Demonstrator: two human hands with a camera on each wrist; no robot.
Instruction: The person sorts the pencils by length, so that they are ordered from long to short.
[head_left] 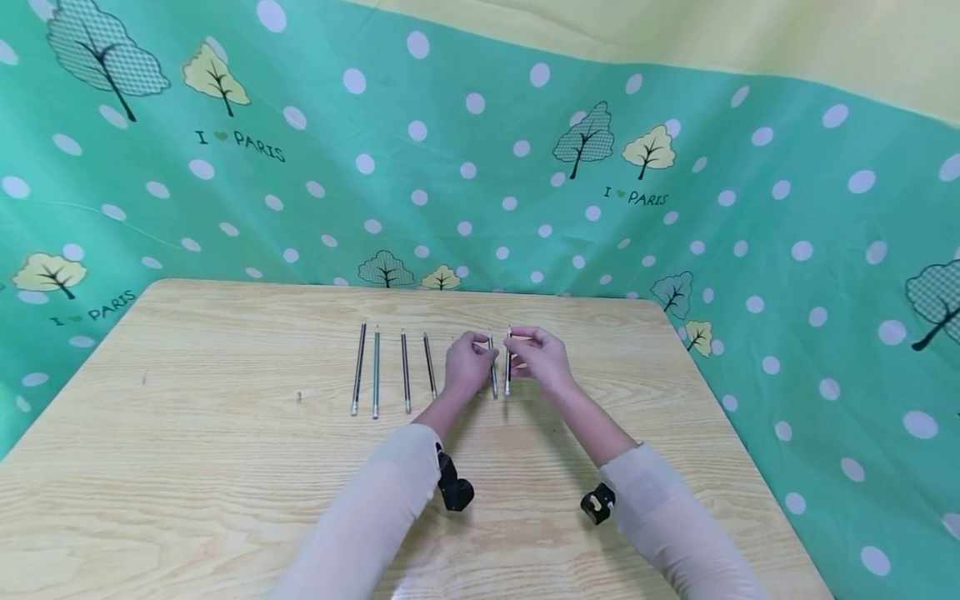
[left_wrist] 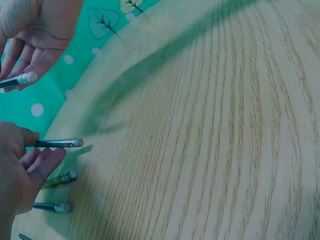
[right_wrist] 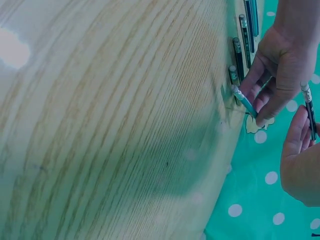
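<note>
My left hand (head_left: 469, 367) pinches a dark pencil (head_left: 492, 375) between thumb and fingers, its eraser end towards me. Just to the right, my right hand (head_left: 538, 358) grips another dark pencil (head_left: 508, 367), roughly parallel to the first. The left wrist view shows the left-hand pencil (left_wrist: 60, 143) raised over the table, two more pencils lying below it. From the right wrist, the right-hand pencil (right_wrist: 309, 112) points its white eraser up. Left of my hands lie a teal pencil (head_left: 377, 375) and several dark pencils (head_left: 406, 375) in a row; my left hand partly hides the nearest.
The pale wooden table (head_left: 225, 483) ends at a green dotted curtain (head_left: 465, 167) at the back and right. A tiny object (head_left: 298, 397) lies left of the row. Black cameras (head_left: 453, 483) are strapped at both sleeves.
</note>
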